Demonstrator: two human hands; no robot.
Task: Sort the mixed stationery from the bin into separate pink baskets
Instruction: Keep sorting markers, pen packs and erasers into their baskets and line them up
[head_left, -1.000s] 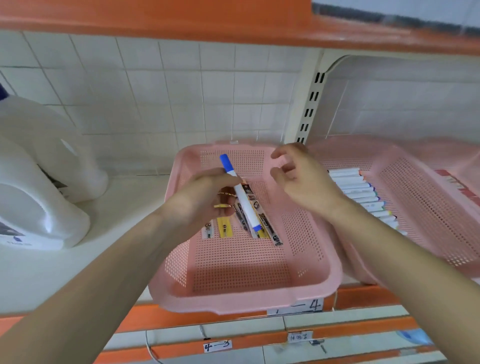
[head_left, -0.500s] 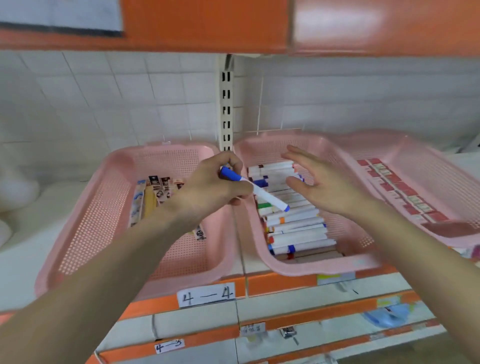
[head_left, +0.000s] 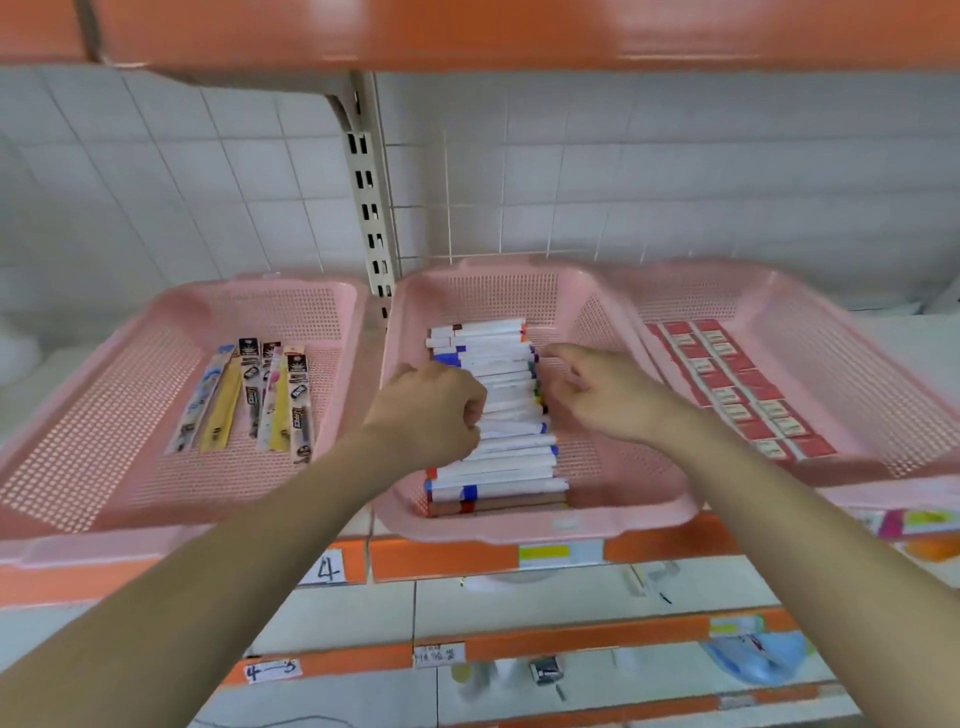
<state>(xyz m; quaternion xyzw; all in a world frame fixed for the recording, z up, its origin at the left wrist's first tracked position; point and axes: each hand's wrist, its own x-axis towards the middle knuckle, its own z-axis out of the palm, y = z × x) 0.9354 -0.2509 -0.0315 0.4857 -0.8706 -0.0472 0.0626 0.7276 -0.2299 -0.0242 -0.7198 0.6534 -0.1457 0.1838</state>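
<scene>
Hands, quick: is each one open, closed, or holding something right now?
Left hand: curled against the markers; a grip on one cannot be told.
Right hand: open, by the markers' coloured ends.

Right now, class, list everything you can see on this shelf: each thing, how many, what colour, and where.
baskets: three, pink, side by side on the shelf
markers: one full row, white with coloured caps, middle basket
packets: about five, mixed colours, left basket
small boxes: many, red and white, right basket
shelf edge: one, orange, below the baskets
wall tiles: many, white, behind the baskets
left hand: one, curled at the markers' left ends
right hand: one, fingers at the markers' right ends
</scene>
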